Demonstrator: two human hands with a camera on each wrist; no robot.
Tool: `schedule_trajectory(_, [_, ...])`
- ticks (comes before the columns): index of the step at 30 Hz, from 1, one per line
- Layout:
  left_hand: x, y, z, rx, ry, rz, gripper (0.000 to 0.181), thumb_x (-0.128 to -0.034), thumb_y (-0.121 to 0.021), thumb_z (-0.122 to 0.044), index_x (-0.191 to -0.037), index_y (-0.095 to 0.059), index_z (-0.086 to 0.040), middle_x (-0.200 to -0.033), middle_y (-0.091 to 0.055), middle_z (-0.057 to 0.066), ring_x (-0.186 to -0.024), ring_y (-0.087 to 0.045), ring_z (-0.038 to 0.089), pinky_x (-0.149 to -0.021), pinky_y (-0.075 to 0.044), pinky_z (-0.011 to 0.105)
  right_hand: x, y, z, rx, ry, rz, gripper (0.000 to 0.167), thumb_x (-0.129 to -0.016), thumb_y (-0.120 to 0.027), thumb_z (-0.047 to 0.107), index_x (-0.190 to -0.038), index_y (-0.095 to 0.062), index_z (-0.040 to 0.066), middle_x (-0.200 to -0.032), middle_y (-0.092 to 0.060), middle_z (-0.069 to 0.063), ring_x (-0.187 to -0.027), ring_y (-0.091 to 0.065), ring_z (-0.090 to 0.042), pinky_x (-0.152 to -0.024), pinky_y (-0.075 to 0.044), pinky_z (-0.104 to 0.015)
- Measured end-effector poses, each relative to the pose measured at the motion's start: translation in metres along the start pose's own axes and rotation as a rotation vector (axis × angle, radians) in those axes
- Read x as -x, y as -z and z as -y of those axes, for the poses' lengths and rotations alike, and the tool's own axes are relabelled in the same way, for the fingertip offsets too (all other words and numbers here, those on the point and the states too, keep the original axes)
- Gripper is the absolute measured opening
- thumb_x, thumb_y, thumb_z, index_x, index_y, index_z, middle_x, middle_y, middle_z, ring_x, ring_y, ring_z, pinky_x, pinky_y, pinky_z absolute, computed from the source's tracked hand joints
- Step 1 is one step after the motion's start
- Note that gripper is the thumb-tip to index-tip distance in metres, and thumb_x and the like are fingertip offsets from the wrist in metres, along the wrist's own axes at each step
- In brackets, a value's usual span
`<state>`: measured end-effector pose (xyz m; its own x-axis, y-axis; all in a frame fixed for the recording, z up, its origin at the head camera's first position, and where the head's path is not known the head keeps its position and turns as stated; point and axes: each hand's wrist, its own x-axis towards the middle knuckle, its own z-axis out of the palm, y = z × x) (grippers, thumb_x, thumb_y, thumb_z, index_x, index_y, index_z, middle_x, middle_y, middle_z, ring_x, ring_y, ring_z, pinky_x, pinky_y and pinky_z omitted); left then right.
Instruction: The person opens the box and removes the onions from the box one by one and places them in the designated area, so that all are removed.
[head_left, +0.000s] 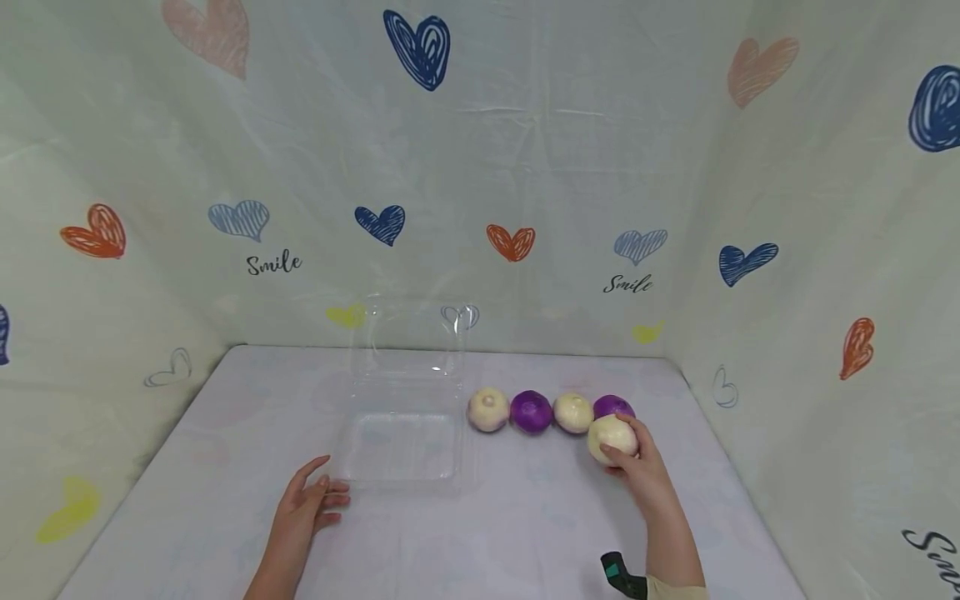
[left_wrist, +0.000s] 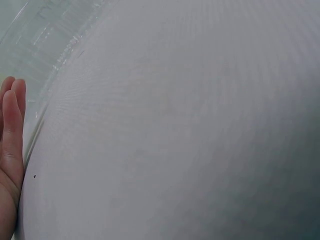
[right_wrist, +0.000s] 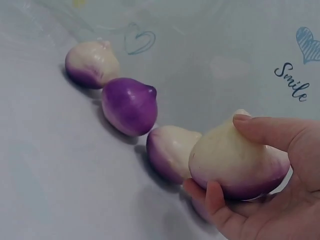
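My right hand [head_left: 647,471] grips a white-and-purple turnip [head_left: 612,440], its white side facing up, thumb on one side and fingers round the other. In the right wrist view this turnip [right_wrist: 235,160] is held up in front of another that it mostly hides. Behind it stands a row: a white-topped turnip [head_left: 488,410], a purple one [head_left: 531,412], a second white-topped one [head_left: 573,413] and a partly covered purple one [head_left: 613,406]. My left hand [head_left: 302,504] holds nothing and lies by the near left corner of a clear plastic clamshell box [head_left: 405,483]; whether it touches is unclear.
The clamshell's lid [head_left: 408,333] stands raised at the back, near the rear curtain [head_left: 570,167] printed with hearts. A white cloth [head_left: 525,542] covers the table. A black strap piece [head_left: 624,575] sits at my right wrist.
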<state>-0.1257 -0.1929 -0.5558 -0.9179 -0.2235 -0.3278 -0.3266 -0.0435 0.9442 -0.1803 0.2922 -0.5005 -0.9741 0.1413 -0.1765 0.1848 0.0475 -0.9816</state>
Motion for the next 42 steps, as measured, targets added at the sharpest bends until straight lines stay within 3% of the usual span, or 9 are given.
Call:
schedule_trajectory(10, [0.0,0.0,0.001,-0.007,0.002,-0.008,0.045,-0.1059,-0.043,-0.03,-0.148,-0.031,-0.019,-0.105,-0.068,0.004,-0.089,-0.067,0.014,-0.073,-0.054,0.028,-0.004,0.021,0.008,0.219,0.0,0.033,0.068,-0.091,-0.065,0.003,-0.149,-0.028,0.01,-0.15,-0.02,-0.026,-0.117,-0.041,-0.037,-0.071,-0.053,-0.028])
schedule_trajectory(17, [-0.001,-0.001,0.0,0.005,0.001,-0.005,0.044,-0.1061,-0.042,-0.029,-0.148,-0.032,-0.02,-0.103,-0.068,0.003,-0.088,-0.067,0.014,-0.074,-0.054,0.028,-0.006,0.031,0.016,0.311,0.003,0.088,0.069,-0.092,-0.065,0.006,-0.15,-0.027,0.01,-0.149,-0.023,-0.026,-0.118,-0.043,-0.039,-0.076,-0.054,-0.03])
schedule_trajectory(25, [0.0,0.0,-0.001,-0.001,0.008,-0.001,0.044,-0.1061,-0.042,-0.03,-0.148,-0.031,-0.021,-0.104,-0.068,0.003,-0.089,-0.066,0.013,-0.074,-0.054,0.027,-0.011,0.042,0.02,0.3,0.023,0.101,0.075,-0.093,-0.065,0.005,-0.154,-0.022,0.012,-0.152,-0.019,-0.027,-0.122,-0.042,-0.043,-0.081,-0.055,-0.032])
schedule_trajectory(29, [0.001,0.0,0.0,0.009,-0.03,0.008,0.044,-0.1058,-0.043,-0.031,-0.147,-0.033,-0.02,-0.101,-0.068,0.001,-0.088,-0.066,0.012,-0.074,-0.054,0.028,-0.011,0.046,0.02,0.299,0.034,0.103,0.079,-0.094,-0.063,0.006,-0.156,-0.015,0.015,-0.15,-0.018,-0.03,-0.12,-0.044,-0.043,-0.081,-0.055,-0.031])
schedule_trajectory(32, [0.002,0.0,0.001,0.015,-0.057,0.018,0.044,-0.1056,-0.043,-0.032,-0.147,-0.033,-0.02,-0.099,-0.068,-0.001,-0.088,-0.067,0.012,-0.074,-0.054,0.028,-0.011,0.051,0.018,0.289,0.042,0.099,0.081,-0.094,-0.063,0.005,-0.156,-0.012,0.016,-0.149,-0.018,-0.032,-0.116,-0.047,-0.039,-0.08,-0.055,-0.03])
schedule_trajectory(42, [0.001,0.0,0.0,0.0,-0.046,0.017,0.045,-0.1055,-0.043,-0.033,-0.147,-0.031,-0.021,-0.103,-0.068,0.002,-0.089,-0.066,0.013,-0.074,-0.054,0.028,-0.021,0.066,0.012,0.276,0.076,0.123,0.083,-0.096,-0.063,0.01,-0.156,-0.007,0.014,-0.137,-0.032,-0.035,-0.098,-0.058,-0.023,-0.078,-0.055,-0.029])
